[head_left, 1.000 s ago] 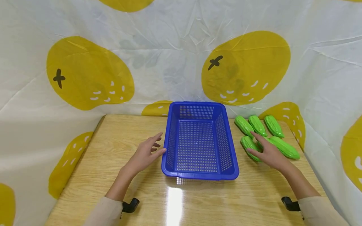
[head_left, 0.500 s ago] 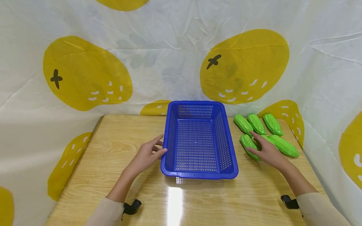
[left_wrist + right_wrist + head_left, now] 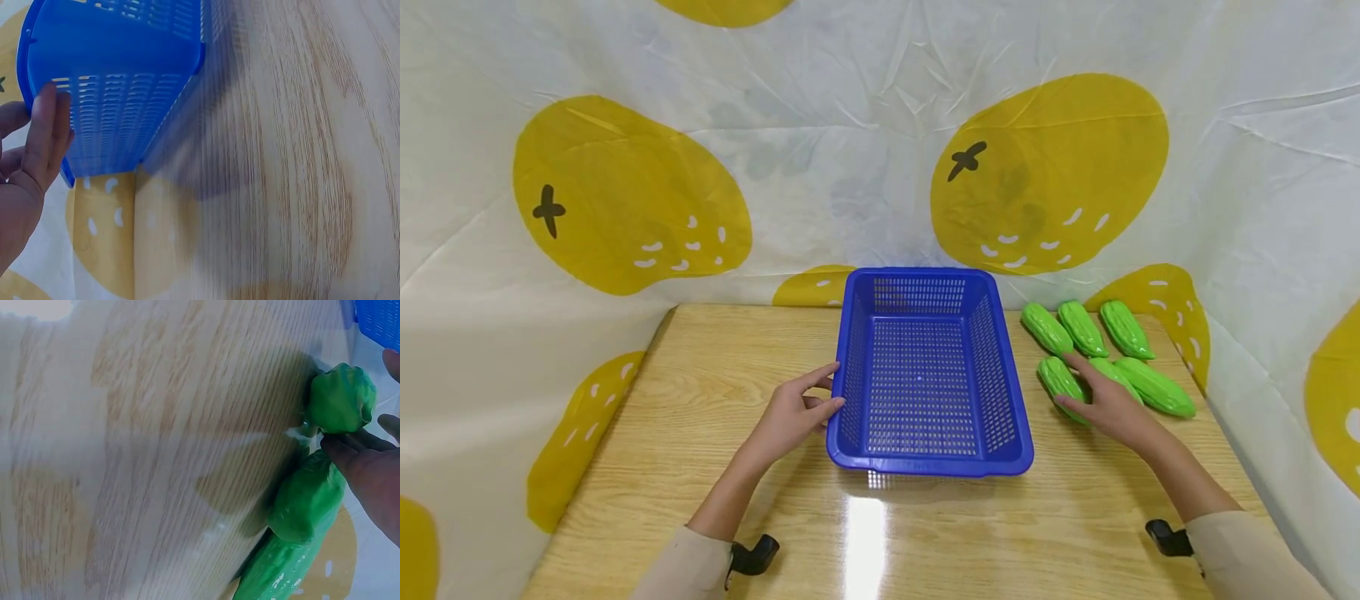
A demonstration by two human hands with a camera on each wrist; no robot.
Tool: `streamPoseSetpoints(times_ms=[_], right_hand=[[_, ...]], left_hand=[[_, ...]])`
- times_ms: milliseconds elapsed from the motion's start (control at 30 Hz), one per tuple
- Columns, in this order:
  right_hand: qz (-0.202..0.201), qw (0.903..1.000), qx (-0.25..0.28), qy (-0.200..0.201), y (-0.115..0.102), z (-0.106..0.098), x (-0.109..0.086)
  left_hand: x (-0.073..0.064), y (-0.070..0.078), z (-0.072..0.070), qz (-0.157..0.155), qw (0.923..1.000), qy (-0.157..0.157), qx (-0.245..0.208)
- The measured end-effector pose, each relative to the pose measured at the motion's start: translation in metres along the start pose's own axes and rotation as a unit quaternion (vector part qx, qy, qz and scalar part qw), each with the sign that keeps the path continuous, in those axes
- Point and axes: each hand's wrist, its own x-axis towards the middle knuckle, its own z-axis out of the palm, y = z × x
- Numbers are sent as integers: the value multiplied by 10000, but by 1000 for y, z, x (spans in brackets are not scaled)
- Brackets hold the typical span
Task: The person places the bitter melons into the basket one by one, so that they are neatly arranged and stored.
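My left hand (image 3: 793,417) is at the left rim of a blue perforated plastic basket (image 3: 928,467). Its thumb and fingertips touch the rim, and in the left wrist view straight fingers (image 3: 44,125) lie against the outer wall. On the right, my right hand (image 3: 1112,410) spans the near-left green, ridged bitter melon (image 3: 1058,382), thumb on one side and fingers on the other. The right wrist view shows fingers beside that melon (image 3: 340,400), with the thumb apart from it. A second bitter melon (image 3: 1111,369) is partly hidden under the hand.
Three more bitter melons (image 3: 1081,329) lie in a back row, and another (image 3: 1157,389) sits right of the hand. Everything stands on a wooden table (image 3: 730,350). A white cloth (image 3: 850,200) with yellow fruit prints hangs behind and at both sides.
My left hand has moved slightly right and its fingers have come against the basket rim. The right hand has lowered a little around the near-left bitter melon; basket and melons keep their places.
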Motion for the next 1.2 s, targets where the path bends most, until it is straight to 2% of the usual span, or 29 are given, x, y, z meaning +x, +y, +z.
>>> streamPoseSetpoints(times_ms=[400, 767, 900, 1200], right_hand=[[401, 9992, 6, 46, 5, 11, 2], [440, 9985, -39, 321, 8, 20, 3], [547, 9980, -75, 320, 6, 23, 2], [447, 9979, 23, 470, 2, 24, -2]], left_hand=[[2, 3, -2, -206, 9996, -71, -196], [4, 1, -8, -285, 9978, -121, -592], [4, 1, -8, -310, 9974, -92, -648], [4, 2, -8, -331, 9970, -131, -686]])
